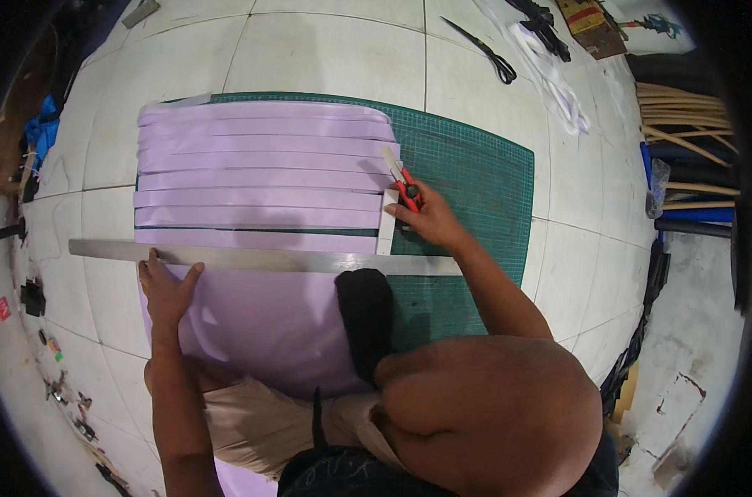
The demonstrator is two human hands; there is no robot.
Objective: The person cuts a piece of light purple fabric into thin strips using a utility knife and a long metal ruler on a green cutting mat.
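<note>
At the far left, the end of the long metal ruler (285, 262) juts past the purple sheet's left edge, over the tiled floor (326, 54). Next comes the left hand (167, 290), open, its thumb and fingers spread and pressing near the ruler's left end. The purple sheet (260, 311) spreads below the ruler, toward the near edge of the green mat (475, 182); purple strips (260, 157) lie side by side above it, up to the mat's far edge. A foot in a black sock (366, 319) rests on the sheet's right edge, just below the ruler. At the strips' right ends, a white bar (386, 224) stands crosswise to the ruler. The right hand (430, 217) is closed around a red-handled tool (407, 189), thumb against the bar. Beyond the mat's far right corner, black scissors (485, 56) lie on the floor, near a white cloth (550, 79)
</note>
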